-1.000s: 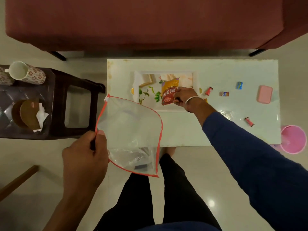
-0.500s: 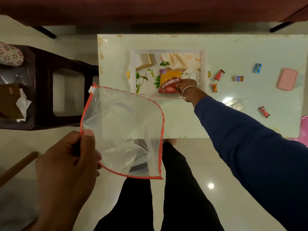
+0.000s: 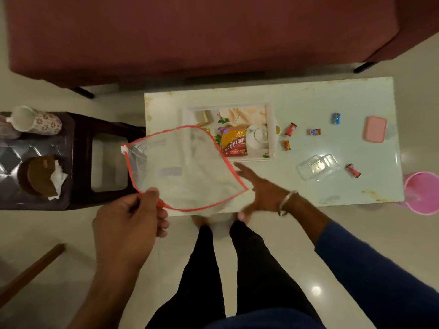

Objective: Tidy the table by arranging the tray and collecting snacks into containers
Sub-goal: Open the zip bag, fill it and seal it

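My left hand point(image 3: 129, 220) pinches the near edge of a clear plastic bag with a red rim point(image 3: 185, 172), held open over the table's near left corner. My right hand point(image 3: 259, 188) hovers open just right of the bag, fingers spread, holding nothing. A yellow-and-red snack packet point(image 3: 232, 142) lies in the white printed tray point(image 3: 272, 129), partly hidden behind the bag. Several small wrapped candies lie right of the tray, among them a red one point(image 3: 290, 128) and a blue one point(image 3: 335, 118).
A clear plastic box point(image 3: 317, 167) and a pink lid point(image 3: 374, 128) rest on the pale table point(image 3: 332, 193). A pink bucket point(image 3: 422, 195) stands at its right end. A dark stool point(image 3: 76, 162) with a floral mug point(image 3: 35, 121) stands left. A maroon sofa point(image 3: 202, 32) lies beyond.
My right hand let go of the snack packet in the tray and drew back toward the bag. My left hand raised the bag over the table's left side.
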